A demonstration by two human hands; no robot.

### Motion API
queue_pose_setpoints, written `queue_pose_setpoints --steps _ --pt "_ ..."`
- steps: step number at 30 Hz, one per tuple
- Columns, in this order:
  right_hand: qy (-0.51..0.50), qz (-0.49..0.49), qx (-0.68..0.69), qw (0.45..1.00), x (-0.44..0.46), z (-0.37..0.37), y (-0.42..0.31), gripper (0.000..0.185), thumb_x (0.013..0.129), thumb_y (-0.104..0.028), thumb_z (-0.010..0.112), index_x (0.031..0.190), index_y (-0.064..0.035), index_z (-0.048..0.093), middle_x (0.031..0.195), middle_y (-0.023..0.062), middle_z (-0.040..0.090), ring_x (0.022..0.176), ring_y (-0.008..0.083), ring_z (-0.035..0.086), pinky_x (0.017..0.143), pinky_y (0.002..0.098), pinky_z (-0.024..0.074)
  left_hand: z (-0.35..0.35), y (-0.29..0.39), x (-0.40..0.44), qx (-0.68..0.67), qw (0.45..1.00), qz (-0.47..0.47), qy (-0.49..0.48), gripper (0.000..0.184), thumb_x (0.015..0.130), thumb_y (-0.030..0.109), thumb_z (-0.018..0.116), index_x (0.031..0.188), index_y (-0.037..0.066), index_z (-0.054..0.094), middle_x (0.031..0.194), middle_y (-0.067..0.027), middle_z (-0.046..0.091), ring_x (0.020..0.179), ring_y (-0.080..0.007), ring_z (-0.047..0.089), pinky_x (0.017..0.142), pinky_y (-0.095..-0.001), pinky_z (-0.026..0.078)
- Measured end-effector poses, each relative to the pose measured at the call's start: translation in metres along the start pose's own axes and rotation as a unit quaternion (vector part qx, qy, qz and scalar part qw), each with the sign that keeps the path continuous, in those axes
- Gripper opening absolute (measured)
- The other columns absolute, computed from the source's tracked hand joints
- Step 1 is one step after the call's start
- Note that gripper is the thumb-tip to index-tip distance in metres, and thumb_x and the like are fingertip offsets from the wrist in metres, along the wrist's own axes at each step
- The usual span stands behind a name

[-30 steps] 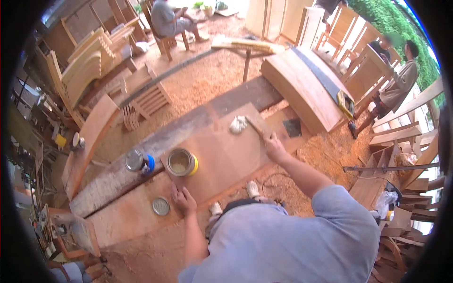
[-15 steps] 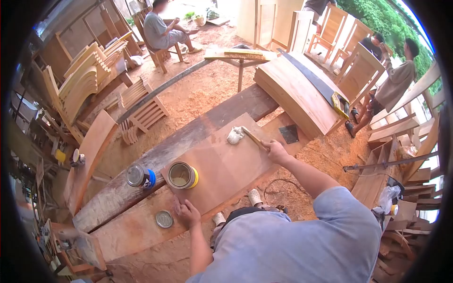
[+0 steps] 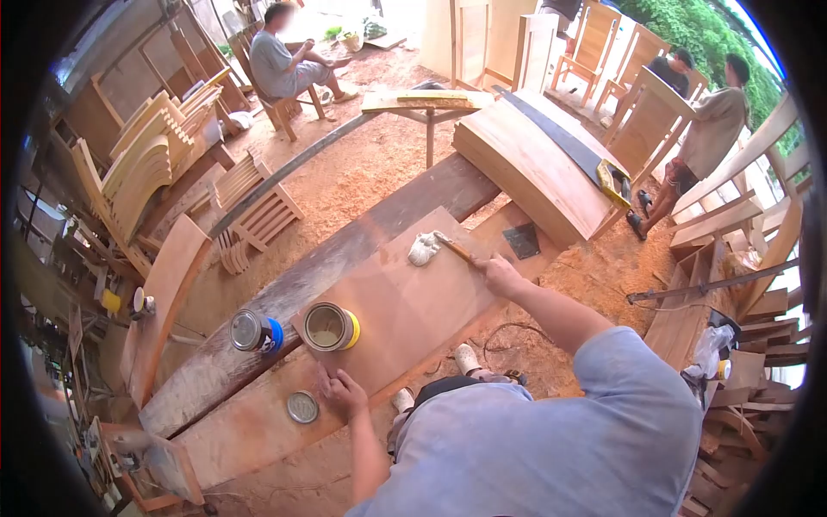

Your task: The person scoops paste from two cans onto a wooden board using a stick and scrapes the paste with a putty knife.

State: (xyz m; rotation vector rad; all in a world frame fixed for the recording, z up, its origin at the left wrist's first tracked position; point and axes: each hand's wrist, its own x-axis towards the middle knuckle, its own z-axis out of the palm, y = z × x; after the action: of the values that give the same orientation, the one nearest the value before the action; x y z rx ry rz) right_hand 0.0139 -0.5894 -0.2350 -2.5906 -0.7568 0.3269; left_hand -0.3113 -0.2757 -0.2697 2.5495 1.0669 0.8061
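My right hand [image 3: 502, 277] is closed around the wooden handle of a putty knife [image 3: 461, 250]. Its far end meets a lump of white paste [image 3: 423, 248] on a flat wooden board [image 3: 396, 297]; the blade itself is mostly hidden. Curled at the board's near left edge, my left hand [image 3: 346, 394] seems to grip it, though some fingers are hard to make out. An open can [image 3: 355, 330] with a yellow band stands on the board's left end, pale material inside. Beside my left hand lies a round metal lid [image 3: 302, 407].
A second can [image 3: 250, 331], blue-labelled, stands left of the board. Beyond it are a dark square plate [image 3: 521, 241], stacked curved planks [image 3: 534, 164] and a handsaw [image 3: 613, 183]. One person [image 3: 284, 65] sits at the back; another person [image 3: 719, 116] stands among chairs at right.
The putty knife's handle has swung slightly and the paste lump looks a little more spread. The standing person at right has lowered their raised hands. The camera view has shifted slightly.
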Motion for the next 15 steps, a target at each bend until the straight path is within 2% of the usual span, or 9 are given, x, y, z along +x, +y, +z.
queue_pose_setpoints --steps 2,5,7,8,10,12,14,15 --pt "-0.020 0.001 0.003 1.000 0.001 -0.006 -0.001 0.055 0.087 -0.003 0.045 0.141 -0.0116 0.050 0.112 0.0299 0.060 0.103 0.0428 0.058 0.095 0.0456 0.0454 -0.002 0.003 0.000 0.004 1.000 -0.009 -0.010 0.033 0.092 0.018 0.051 0.093 -0.012 0.067 0.136 -0.0232 0.054 0.123 -0.0397 0.052 0.105 -0.0505 0.038" --pt "-0.064 0.011 0.000 0.998 0.001 -0.029 -0.021 0.057 0.086 -0.002 0.046 0.141 -0.0165 0.051 0.115 0.0284 0.061 0.106 0.0420 0.059 0.095 0.0455 0.0465 -0.004 -0.001 0.002 0.024 0.999 0.015 -0.034 0.035 0.093 0.019 0.051 0.096 -0.012 0.067 0.137 -0.0241 0.052 0.124 -0.0404 0.050 0.107 -0.0499 0.036" --pt "-0.122 0.057 -0.058 0.989 0.008 -0.060 -0.036 0.059 0.086 -0.001 0.045 0.141 -0.0219 0.052 0.117 0.0251 0.062 0.110 0.0405 0.059 0.094 0.0455 0.0484 -0.002 -0.007 0.001 0.006 0.998 0.001 -0.057 0.036 0.093 0.019 0.051 0.101 -0.013 0.066 0.138 -0.0248 0.051 0.126 -0.0410 0.048 0.107 -0.0496 0.035" --pt "-0.121 0.042 -0.075 0.989 0.015 -0.070 -0.037 0.058 0.086 -0.002 0.046 0.140 -0.0242 0.053 0.115 0.0232 0.064 0.113 0.0383 0.060 0.093 0.0444 0.0501 -0.004 -0.009 0.001 0.006 0.998 0.004 -0.059 0.036 0.093 0.019 0.051 0.101 -0.013 0.066 0.138 -0.0248 0.051 0.126 -0.0410 0.048 0.107 -0.0496 0.035" --pt "-0.179 0.069 -0.088 0.977 0.028 -0.099 -0.051 0.056 0.086 -0.003 0.047 0.137 -0.0230 0.055 0.114 0.0224 0.065 0.110 0.0371 0.062 0.092 0.0445 0.0508 -0.006 -0.013 0.001 -0.032 0.997 0.010 -0.070 0.038 0.094 0.019 0.051 0.105 -0.014 0.064 0.139 -0.0251 0.049 0.126 -0.0411 0.047 0.108 -0.0495 0.035" --pt "-0.183 0.035 -0.098 0.978 0.044 -0.113 -0.058 0.047 0.084 -0.004 0.048 0.127 -0.0165 0.064 0.112 0.0215 0.066 0.109 0.0355 0.063 0.092 0.0435 0.0513 -0.006 -0.016 -0.001 -0.032 0.997 0.031 -0.061 0.038 0.094 0.019 0.050 0.105 -0.015 0.064 0.140 -0.0252 0.048 0.127 -0.0412 0.047 0.108 -0.0492 0.035" --pt "-0.213 -0.017 -0.230 0.949 0.067 -0.119 -0.072 0.037 0.084 -0.005 0.049 0.113 -0.0101 0.071 0.110 0.0198 0.067 0.106 0.0361 0.064 0.091 0.0417 0.0518 -0.006 -0.015 0.000 -0.033 0.997 0.056 -0.052 0.037 0.094 0.018 0.050 0.105 -0.015 0.064 0.141 -0.0253 0.048 0.127 -0.0412 0.047 0.109 -0.0489 0.035" --pt "-0.189 -0.009 -0.224 0.956 0.073 -0.124 -0.081 0.032 0.084 -0.006 0.052 0.109 -0.0084 0.072 0.111 0.0185 0.068 0.106 0.0350 0.065 0.089 0.0426 0.0528 -0.007 -0.013 0.000 -0.042 0.997 0.043 -0.052 0.037 0.094 0.017 0.050 0.106 -0.015 0.063 0.141 -0.0253 0.048 0.128 -0.0409 0.046 0.109 -0.0486 0.034"
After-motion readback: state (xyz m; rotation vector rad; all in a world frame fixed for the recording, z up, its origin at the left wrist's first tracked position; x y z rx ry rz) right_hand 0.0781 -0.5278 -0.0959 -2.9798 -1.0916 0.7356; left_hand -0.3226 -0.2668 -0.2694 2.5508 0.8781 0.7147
